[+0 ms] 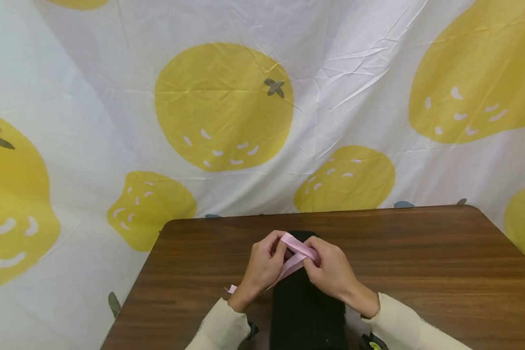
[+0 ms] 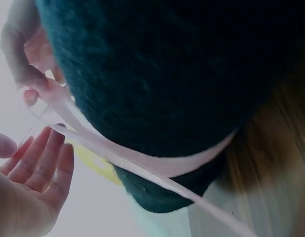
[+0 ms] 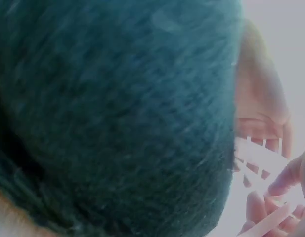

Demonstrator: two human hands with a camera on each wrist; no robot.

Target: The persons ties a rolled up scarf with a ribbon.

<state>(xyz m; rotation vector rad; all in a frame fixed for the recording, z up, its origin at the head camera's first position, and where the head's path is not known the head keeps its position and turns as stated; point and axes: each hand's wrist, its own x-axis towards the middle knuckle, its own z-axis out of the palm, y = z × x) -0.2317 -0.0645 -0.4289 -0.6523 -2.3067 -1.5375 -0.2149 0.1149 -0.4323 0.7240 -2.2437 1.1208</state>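
A pink ribbon passes around a dark, fuzzy, rounded block lying lengthwise on the table; what the block is cannot be told. Above its top, my left hand pinches one part of the ribbon between thumb and forefinger. Opposite it, my right hand pinches the ribbon where two strands cross. In the left wrist view the ribbon bends around the block, and one strand runs off to the lower right. The block fills most of the right wrist view, hiding much of the hands.
The brown wooden table extends to both sides of the block. Behind it hangs a white cloth printed with yellow fruit. A ribbon end sticks out beside the left wrist. Dark wrist devices sit under the pale sleeves.
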